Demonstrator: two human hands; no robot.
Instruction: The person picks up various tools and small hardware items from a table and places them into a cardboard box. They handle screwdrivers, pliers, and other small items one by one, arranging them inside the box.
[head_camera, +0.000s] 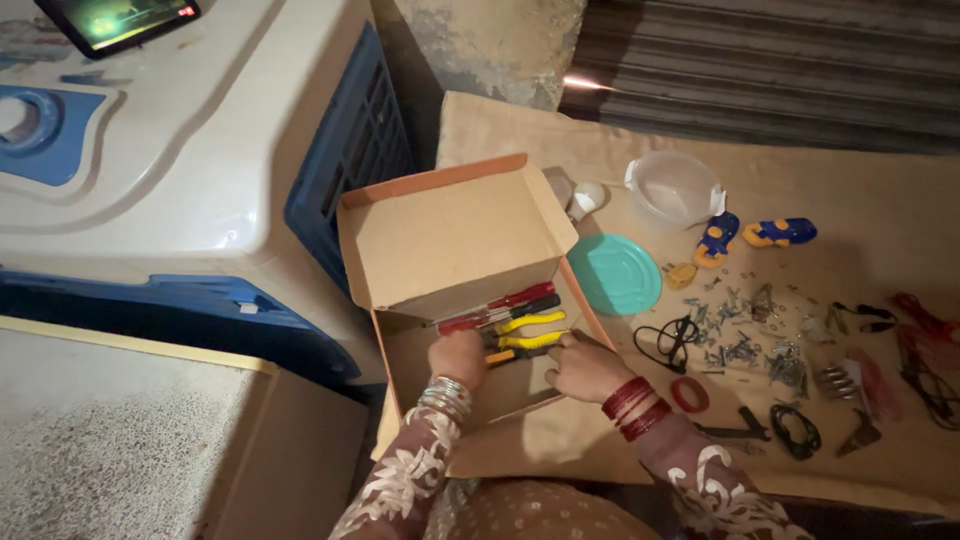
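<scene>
An open cardboard box (450, 235) sits in front of me with its lid flap standing up. Inside lie red-handled screwdrivers (500, 305) and yellow-handled pliers (528, 332). My left hand (456, 358) is inside the box, fingers curled over the near ends of the tools. My right hand (583, 368) reaches in from the right side, fingertips touching a yellow and black tool handle (520, 350). Whether either hand truly grips a tool is hidden by the fingers.
A teal lid (615, 273), a clear plastic tub (672, 188), blue and yellow tools (745, 236), scattered screws (745, 325), black cables (675, 340) and a red ring (689, 394) lie on the brown sheet to the right. A white and blue appliance (200, 170) stands left.
</scene>
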